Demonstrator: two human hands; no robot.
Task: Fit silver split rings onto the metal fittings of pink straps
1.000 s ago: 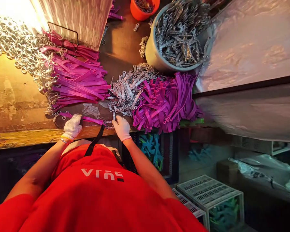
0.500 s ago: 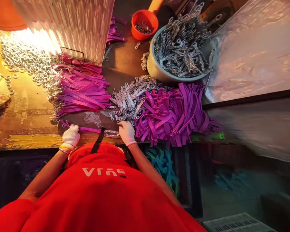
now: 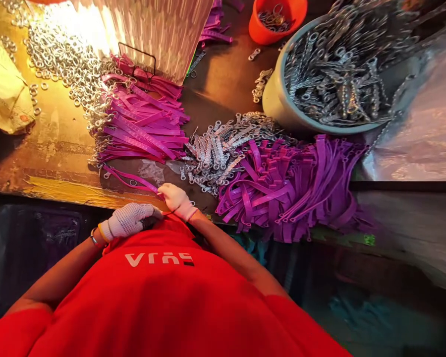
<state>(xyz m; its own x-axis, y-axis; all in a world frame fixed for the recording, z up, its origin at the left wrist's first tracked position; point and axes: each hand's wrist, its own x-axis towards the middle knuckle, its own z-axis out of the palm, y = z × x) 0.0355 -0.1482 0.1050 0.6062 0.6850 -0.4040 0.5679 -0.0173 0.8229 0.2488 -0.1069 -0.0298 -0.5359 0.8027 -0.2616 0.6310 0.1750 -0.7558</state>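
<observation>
My right hand (image 3: pixel 176 201), in a white glove, pinches the end of a purple strap (image 3: pixel 143 184). That strap stretches left over the table, with a metal ring by its far end. Close to my red shirt at the table's front edge, my gloved left hand (image 3: pixel 130 220) has its fingers curled, with something dark under the fingertips that I cannot make out. A stack of purple straps with metal rings (image 3: pixel 144 119) lies beyond the hands. To the right are a pile of silver metal links (image 3: pixel 213 148) and a heap of loose purple straps (image 3: pixel 282 183).
A pale bucket (image 3: pixel 278 94) full of metal links stands at the back right, near an orange cup (image 3: pixel 303 10) with rings inside. Loose silver rings (image 3: pixel 52 54) spread under the bright light, beside a ribbed panel (image 3: pixel 159 34). A yellow bag (image 3: pixel 7 84) sits far left.
My left hand has left the strap and moved right, towards my shirt. My right hand now grips the purple strap, and the metal link is no longer visible at it. The view has shifted.
</observation>
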